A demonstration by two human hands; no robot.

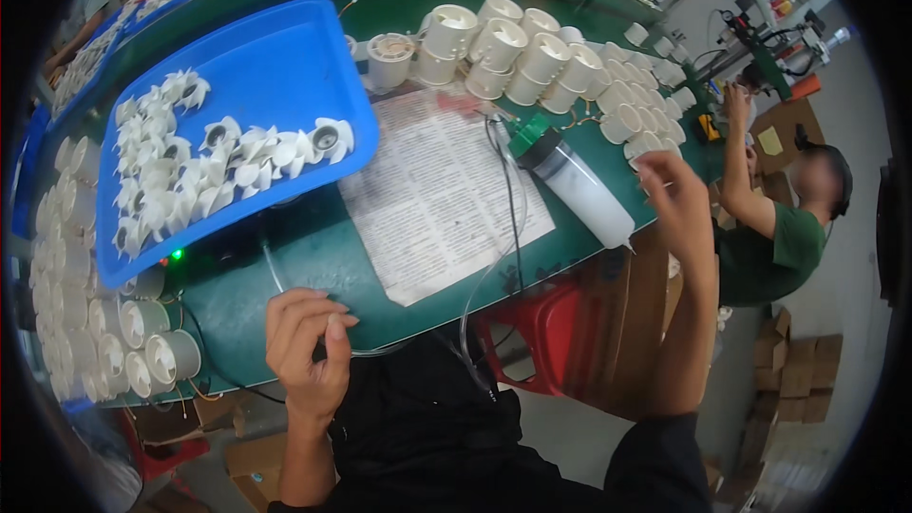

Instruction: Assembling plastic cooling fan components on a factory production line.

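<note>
Paper (437,199), cylinders (546,57) on green table (228,299)

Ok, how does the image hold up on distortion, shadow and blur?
Head view: black fisheye rim, green table's far edge bowed; head view: dark shadow beneath blue tray's near side; head view: sheet's print soft, white syringe-like cylinder's outline clear.

Printed sheet: a flat, off-white paper sheet (442,214) on the green tabletop (228,309) bears dense rows of small dark print in column-like blocks, too small and blurred to read.
Reddish area: a faint reddish printed patch (461,104) lies near the sheet's far edge, its content unclear.
Yellow square: a small yellow label-like square (769,141) stands on a brown cardboard box (796,125) at the right; any writing cannot be made out.
Legible wording: none.
</note>
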